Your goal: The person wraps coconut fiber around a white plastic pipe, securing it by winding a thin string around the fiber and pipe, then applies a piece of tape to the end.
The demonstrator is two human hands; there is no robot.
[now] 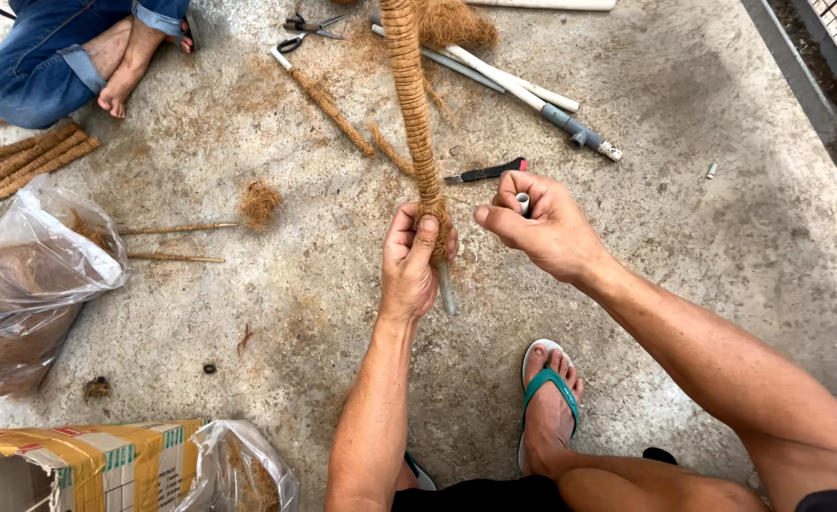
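Overhead, the head camera is looking down at 2 bare arms working above a dusty concrete floor [722,237]. The left hand [411,265] is clenching around the lower end of a long pole wrapped in coir rope [414,114], thumb and fingers closing on the fibre. The pole's long axis is running almost straight away from the person, up toward the top edge, and a short bare stretch of grey pipe [448,292] is sticking out below the fist. The right hand [546,228] is hovering just beside it to the right, near but not touching, and is pinching a small white tube-like piece [523,202] between thumb and fingers. So the left hand is the one on the pole, and the pole is lying just left of the right hand.

Around them, loose coir fibre [260,202] is lying on the floor, with a black-handled knife [487,173] just above the right hand, scissors [306,30] and white and grey pipes [523,90] further off. A clear bag of fibre [20,294] and finished wrapped poles [29,161] are sitting at the left. Another person's bare feet and jeans [77,52] are showing at top left. The person's own foot is wearing a teal sandal [549,398].
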